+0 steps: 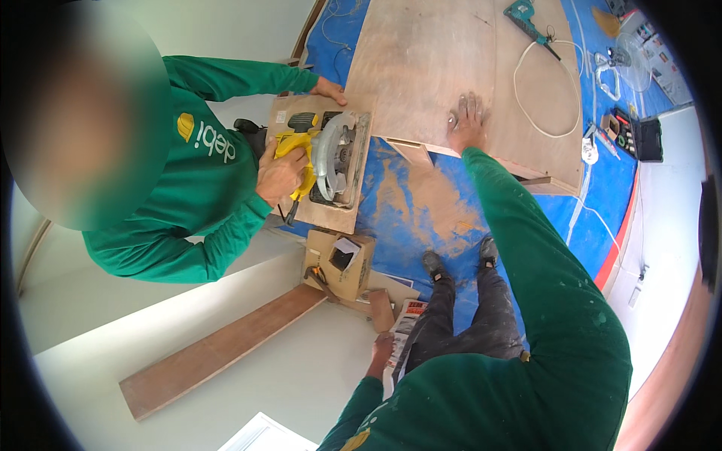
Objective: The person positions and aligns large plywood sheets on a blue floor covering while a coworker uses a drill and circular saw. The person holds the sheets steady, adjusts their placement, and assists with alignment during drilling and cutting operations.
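Observation:
My right hand [468, 124] lies flat on a large plywood panel [421, 68], fingers spread, near its front edge. Low down by my leg hangs my left hand [382, 350], close to a short brown wood piece [381, 310] and a printed paper sheet [406, 323]; its fingers are too hidden to read. Across at the left, a co-worker in a green top grips a yellow circular saw [301, 154] with one hand. The saw rests on a smaller plywood board [331, 218], and the co-worker's other hand [329, 90] presses that board's far edge.
A teal corded power tool [524, 21] lies on the panel, its pale cable looping over it. Sawdust [425, 199] covers a blue floor sheet. A cardboard box [353, 274] and a long brown plank [226, 349] are at lower left; a dark toolbox [648, 139] sits at right.

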Action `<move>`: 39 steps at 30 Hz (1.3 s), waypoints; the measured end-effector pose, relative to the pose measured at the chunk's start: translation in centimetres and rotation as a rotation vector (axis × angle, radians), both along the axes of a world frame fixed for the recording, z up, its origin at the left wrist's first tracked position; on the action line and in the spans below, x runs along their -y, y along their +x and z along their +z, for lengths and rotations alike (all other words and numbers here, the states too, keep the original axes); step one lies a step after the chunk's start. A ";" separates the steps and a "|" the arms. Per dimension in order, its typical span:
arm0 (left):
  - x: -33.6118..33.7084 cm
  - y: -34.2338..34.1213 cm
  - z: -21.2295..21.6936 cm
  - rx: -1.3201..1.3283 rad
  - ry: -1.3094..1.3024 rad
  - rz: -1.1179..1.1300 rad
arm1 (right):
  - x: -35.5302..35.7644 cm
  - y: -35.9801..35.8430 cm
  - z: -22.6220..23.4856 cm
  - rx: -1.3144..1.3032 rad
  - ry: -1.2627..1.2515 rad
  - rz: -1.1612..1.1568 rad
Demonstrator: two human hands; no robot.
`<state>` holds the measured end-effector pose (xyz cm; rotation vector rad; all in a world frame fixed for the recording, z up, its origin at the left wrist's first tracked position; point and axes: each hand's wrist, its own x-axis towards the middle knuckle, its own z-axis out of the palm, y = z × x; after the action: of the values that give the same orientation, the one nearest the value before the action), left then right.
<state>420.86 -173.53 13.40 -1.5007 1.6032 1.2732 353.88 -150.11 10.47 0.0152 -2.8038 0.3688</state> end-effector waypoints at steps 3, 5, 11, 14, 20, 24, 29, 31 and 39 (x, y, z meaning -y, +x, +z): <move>-1.1 -2.1 0.7 -0.015 0.034 -0.019 | -0.1 0.5 0.1 0.013 -0.025 0.007; -1.7 -3.3 0.6 -0.106 0.010 -0.168 | -0.3 0.7 0.2 0.001 -0.039 0.013; -1.2 -3.8 -0.1 -0.216 -0.012 -0.283 | -0.2 0.9 0.3 0.002 0.011 0.000; 0.3 -2.4 -0.4 -0.124 0.023 -0.284 | -0.1 0.8 0.3 0.036 0.030 -0.007; 2.3 1.1 -0.8 -0.062 0.004 -0.225 | 0.1 0.8 0.2 0.093 0.057 -0.026; 2.3 1.7 -0.8 0.024 0.004 -0.194 | 0.1 0.8 0.1 0.084 0.041 -0.035; 2.0 -0.4 -1.0 -0.101 0.020 -0.264 | 0.1 0.7 0.2 0.095 0.070 -0.040; 2.2 -1.6 -1.2 -0.091 0.041 -0.292 | 0.2 0.7 0.2 0.159 0.097 -0.049; 1.9 -3.4 -1.9 -0.108 0.047 -0.169 | 0.4 0.8 -0.2 0.098 0.061 -0.044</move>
<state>417.50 -175.45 11.50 -1.2588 1.7169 1.3055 354.71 -150.51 10.23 -0.0526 -2.9064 0.2803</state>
